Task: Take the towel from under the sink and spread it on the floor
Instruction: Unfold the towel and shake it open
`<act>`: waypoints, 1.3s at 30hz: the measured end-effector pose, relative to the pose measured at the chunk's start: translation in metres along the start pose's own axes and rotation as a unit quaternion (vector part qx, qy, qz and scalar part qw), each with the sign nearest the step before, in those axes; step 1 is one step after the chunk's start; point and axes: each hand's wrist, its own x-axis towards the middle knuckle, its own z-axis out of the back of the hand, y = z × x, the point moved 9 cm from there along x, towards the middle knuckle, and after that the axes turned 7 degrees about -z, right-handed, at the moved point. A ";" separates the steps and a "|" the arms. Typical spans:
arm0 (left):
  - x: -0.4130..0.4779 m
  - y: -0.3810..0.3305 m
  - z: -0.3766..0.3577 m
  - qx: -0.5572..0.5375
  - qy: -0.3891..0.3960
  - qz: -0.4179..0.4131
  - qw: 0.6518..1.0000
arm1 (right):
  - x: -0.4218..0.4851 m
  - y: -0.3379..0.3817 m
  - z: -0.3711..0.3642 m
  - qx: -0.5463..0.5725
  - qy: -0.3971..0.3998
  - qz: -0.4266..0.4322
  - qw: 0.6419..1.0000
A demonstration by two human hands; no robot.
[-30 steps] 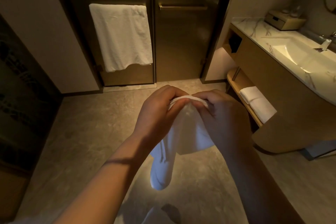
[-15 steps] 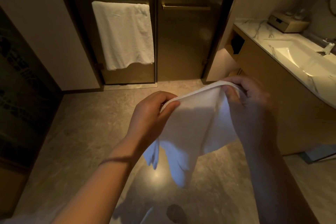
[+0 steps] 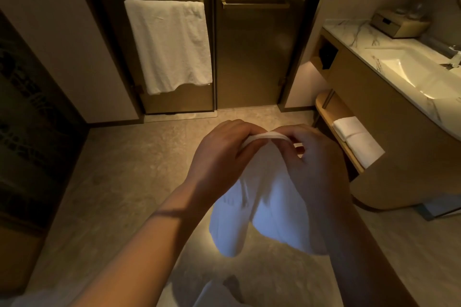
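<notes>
So, grip: left hand (image 3: 222,157) and right hand (image 3: 316,169) pinch the towel (image 3: 269,209) hem, close together.
Tip: pull apart wide, then lower to floor (image 3: 124,182).

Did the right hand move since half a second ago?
Yes. The right hand moved left, away from the shelf, and now meets the left hand on the towel.

both arms reach forward, left hand (image 3: 219,157) and right hand (image 3: 316,164) close together, knuckles up, fingers curled, each pinching the top edge of the white towel (image 3: 269,207).
</notes>
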 end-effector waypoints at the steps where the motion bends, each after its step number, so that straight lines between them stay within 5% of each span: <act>1: -0.001 0.003 0.001 0.000 -0.004 0.006 1.000 | 0.001 0.000 0.001 0.004 -0.010 -0.002 1.000; 8: -0.020 0.042 0.009 -0.043 -0.013 0.129 0.991 | 0.009 -0.011 0.032 0.016 -0.086 -0.025 0.996; 17: -0.001 0.009 0.004 -0.005 0.005 0.064 0.998 | 0.005 -0.006 0.006 -0.012 0.041 0.018 0.999; 25: 0.002 0.004 -0.003 0.014 0.049 0.043 0.998 | -0.001 -0.002 -0.005 0.006 0.005 0.032 0.999; 35: -0.011 0.029 0.033 -0.078 -0.073 0.106 0.989 | 0.009 -0.018 0.017 0.027 -0.059 -0.032 0.997; 39: -0.008 0.022 0.023 -0.079 -0.045 0.106 0.990 | 0.007 0.003 0.008 0.037 -0.015 0.019 0.999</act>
